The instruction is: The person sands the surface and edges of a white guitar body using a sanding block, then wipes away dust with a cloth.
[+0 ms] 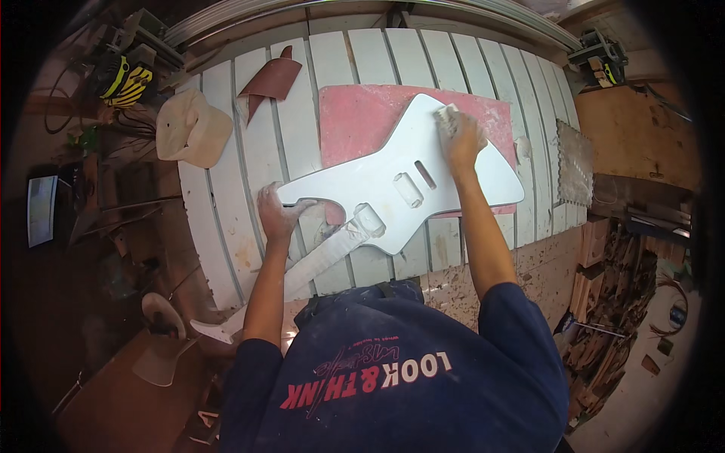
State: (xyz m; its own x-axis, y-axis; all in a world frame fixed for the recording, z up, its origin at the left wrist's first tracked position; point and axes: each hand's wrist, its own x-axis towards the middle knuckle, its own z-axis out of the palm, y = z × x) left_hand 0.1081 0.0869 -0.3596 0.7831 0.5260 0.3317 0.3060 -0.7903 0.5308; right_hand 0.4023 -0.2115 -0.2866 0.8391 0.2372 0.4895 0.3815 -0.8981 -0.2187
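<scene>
1 head-worn fisheye looks steeply down from near, over the slatted table (370, 59).

Your guitar body (404, 158): smooth white coat, slight sheen. Neck wrap (325, 253): matt, wrinkled, looks like paper tape. Curled sandpaper sheet (276, 79): matt, paper-like. The pink mat (359, 113) you're working over: matt, dusty. Bench slats (225, 189): look painted, dull, stained. Cap (213, 132): soft matt cloth. Your T-shirt (423, 411): matt cloth, dust-specked.
</scene>
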